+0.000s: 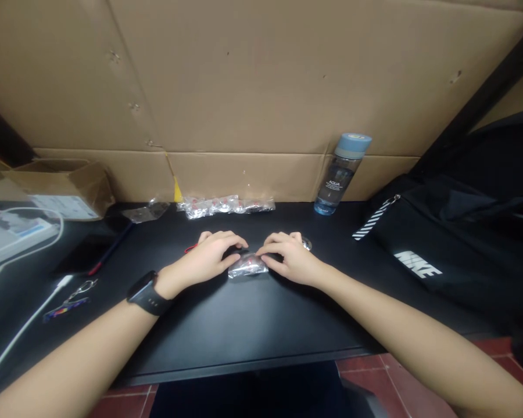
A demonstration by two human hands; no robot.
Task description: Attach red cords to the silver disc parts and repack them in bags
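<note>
A small clear plastic packet (pixel 247 267) with red marks lies on the black desk in front of me. My left hand (pixel 213 252) has its thumb and curled fingers at the packet's upper left edge. From the other side, my right hand (pixel 291 255) holds the packet's right edge with thumb and fingertips. What is inside the packet is too blurred to make out. Behind my left hand a bit of red cord (pixel 190 248) shows, and a small shiny round thing (pixel 306 244) is partly hidden behind my right hand.
A row of similar packets (pixel 226 206) lies along the cardboard wall (pixel 261 87). A water bottle (pixel 342 174) and a black bag (pixel 444 249) stand to the right. Leftward are an open carton (pixel 70 186), a phone (pixel 91 249), a keyring (pixel 72 299) and a white cable (pixel 26 331).
</note>
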